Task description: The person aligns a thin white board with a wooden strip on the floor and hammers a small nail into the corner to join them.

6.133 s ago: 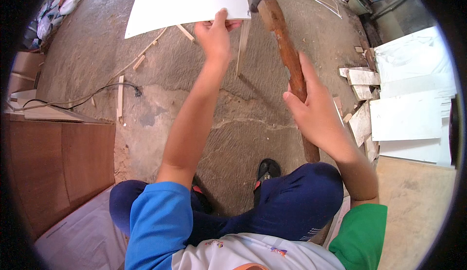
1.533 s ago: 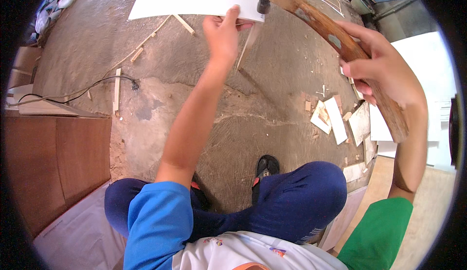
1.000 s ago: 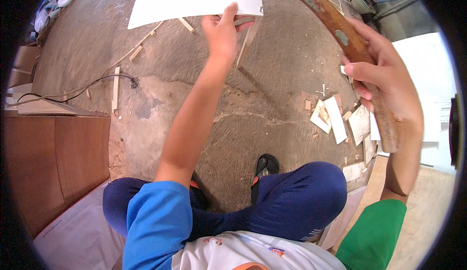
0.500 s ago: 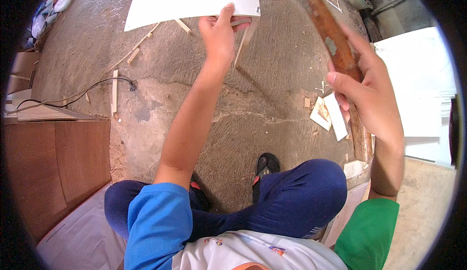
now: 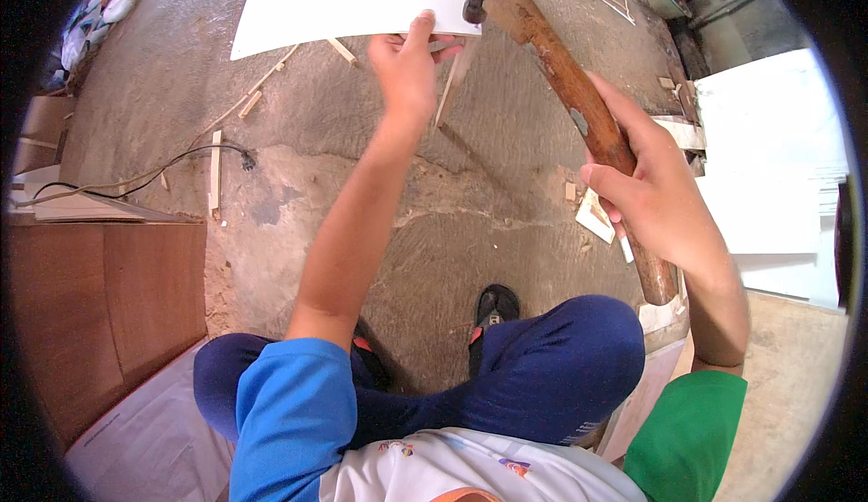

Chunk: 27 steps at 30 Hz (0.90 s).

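Now, right at the heart of it, the white panel (image 5: 357, 0) runs up out of view, its near edge pinched in the left hand (image 5: 405, 68), thumb flat on top, fingers curled under, just short of the near right corner. Over that corner sits the dark head of the hammer (image 5: 558, 73), touching or just above, I can't tell. And the right hand (image 5: 653, 193) wraps the lower handle, fingers nearly closed round it! Doing this well, I'd judge, means panel firm, thumb clear, hammer face square, strokes short. What textures: smooth white sheet, chipped brown handle, dull metal. Below the corner a slim wooden strip (image 5: 452, 86) slants down; outward spreads the rough, cracked floor (image 5: 443, 262), with a pale straight stick (image 5: 215, 175) toward its left edge, beside a grainy, boxy brown cabinet (image 5: 154, 312).
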Each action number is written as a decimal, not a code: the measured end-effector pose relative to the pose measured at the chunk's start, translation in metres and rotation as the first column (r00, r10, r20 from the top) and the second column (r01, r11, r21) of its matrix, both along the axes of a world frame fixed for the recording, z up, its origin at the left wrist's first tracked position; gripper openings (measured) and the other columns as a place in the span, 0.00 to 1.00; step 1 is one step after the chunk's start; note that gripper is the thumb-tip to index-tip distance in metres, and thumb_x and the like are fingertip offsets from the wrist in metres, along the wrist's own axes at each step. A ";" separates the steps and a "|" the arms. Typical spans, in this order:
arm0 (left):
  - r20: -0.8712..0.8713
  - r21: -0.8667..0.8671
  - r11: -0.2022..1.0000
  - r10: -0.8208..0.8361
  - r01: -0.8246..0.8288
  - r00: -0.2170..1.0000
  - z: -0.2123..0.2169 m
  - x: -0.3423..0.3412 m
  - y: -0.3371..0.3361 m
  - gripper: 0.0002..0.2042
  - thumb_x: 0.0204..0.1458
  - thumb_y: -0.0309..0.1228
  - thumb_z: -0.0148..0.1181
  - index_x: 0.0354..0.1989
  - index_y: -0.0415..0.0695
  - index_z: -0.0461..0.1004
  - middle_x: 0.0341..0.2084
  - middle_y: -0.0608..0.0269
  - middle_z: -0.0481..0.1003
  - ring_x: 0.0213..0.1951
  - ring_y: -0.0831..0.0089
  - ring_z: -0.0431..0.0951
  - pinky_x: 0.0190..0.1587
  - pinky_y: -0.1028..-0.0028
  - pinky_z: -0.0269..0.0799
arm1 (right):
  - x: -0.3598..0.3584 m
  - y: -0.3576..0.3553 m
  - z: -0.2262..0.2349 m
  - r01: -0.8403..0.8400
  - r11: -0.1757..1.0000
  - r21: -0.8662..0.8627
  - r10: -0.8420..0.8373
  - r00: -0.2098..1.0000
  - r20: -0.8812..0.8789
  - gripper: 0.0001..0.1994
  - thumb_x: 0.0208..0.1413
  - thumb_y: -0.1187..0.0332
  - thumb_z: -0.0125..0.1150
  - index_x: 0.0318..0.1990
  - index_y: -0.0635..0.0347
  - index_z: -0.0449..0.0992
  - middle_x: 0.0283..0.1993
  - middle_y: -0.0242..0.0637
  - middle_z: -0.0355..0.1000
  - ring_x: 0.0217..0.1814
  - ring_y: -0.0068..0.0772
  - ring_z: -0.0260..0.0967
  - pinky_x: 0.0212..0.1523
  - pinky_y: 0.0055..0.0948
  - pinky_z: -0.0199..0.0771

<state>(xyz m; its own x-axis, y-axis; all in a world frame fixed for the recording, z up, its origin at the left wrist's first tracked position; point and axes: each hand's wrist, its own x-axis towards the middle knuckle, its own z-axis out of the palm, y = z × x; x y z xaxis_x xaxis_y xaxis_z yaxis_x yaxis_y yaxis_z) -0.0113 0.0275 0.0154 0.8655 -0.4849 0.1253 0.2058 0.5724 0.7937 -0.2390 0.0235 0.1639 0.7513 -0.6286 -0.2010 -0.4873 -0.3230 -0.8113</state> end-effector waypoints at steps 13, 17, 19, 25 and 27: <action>0.018 0.019 1.000 0.023 -0.023 1.000 -0.005 0.001 0.004 0.08 0.54 0.27 0.53 0.35 0.33 0.67 0.30 0.54 0.72 0.25 0.71 0.74 0.27 0.70 0.80 | -0.007 0.006 -0.022 -0.035 0.992 -0.120 0.045 0.996 0.083 0.36 0.48 0.80 0.53 0.67 0.54 0.50 0.29 0.30 0.63 0.18 0.15 0.58 0.14 0.16 0.59; 0.023 -0.007 1.000 -0.027 0.027 0.999 -0.007 0.009 0.007 0.11 0.52 0.25 0.55 0.39 0.34 0.63 0.34 0.55 0.71 0.28 0.69 0.74 0.29 0.67 0.79 | 0.001 0.005 -0.014 0.036 0.998 0.059 -0.043 0.992 0.121 0.35 0.50 0.79 0.54 0.66 0.60 0.50 0.27 0.29 0.63 0.17 0.15 0.58 0.13 0.17 0.59; 0.038 0.006 1.000 -0.006 0.006 0.999 -0.007 0.009 0.006 0.09 0.53 0.26 0.53 0.37 0.33 0.65 0.32 0.53 0.72 0.27 0.68 0.76 0.27 0.69 0.78 | 0.009 -0.005 -0.032 0.072 0.992 0.104 -0.090 0.978 0.187 0.31 0.51 0.77 0.56 0.64 0.61 0.54 0.24 0.31 0.64 0.15 0.17 0.59 0.13 0.20 0.61; 0.033 0.026 0.999 -0.047 0.046 0.998 -0.010 0.007 0.003 0.10 0.54 0.27 0.53 0.39 0.32 0.64 0.32 0.51 0.73 0.28 0.66 0.78 0.26 0.71 0.75 | 0.034 -0.052 -0.136 0.201 0.962 0.182 -0.252 0.913 0.321 0.16 0.52 0.74 0.59 0.46 0.67 0.62 0.21 0.33 0.65 0.15 0.22 0.63 0.14 0.24 0.65; 0.026 0.023 0.999 -0.041 0.040 0.999 -0.007 0.008 0.002 0.11 0.54 0.28 0.53 0.39 0.32 0.63 0.32 0.51 0.73 0.28 0.65 0.78 0.27 0.71 0.75 | 0.038 -0.074 -0.187 0.254 0.954 0.157 -0.291 0.907 0.305 0.12 0.51 0.73 0.59 0.39 0.66 0.63 0.21 0.34 0.65 0.15 0.24 0.65 0.15 0.27 0.67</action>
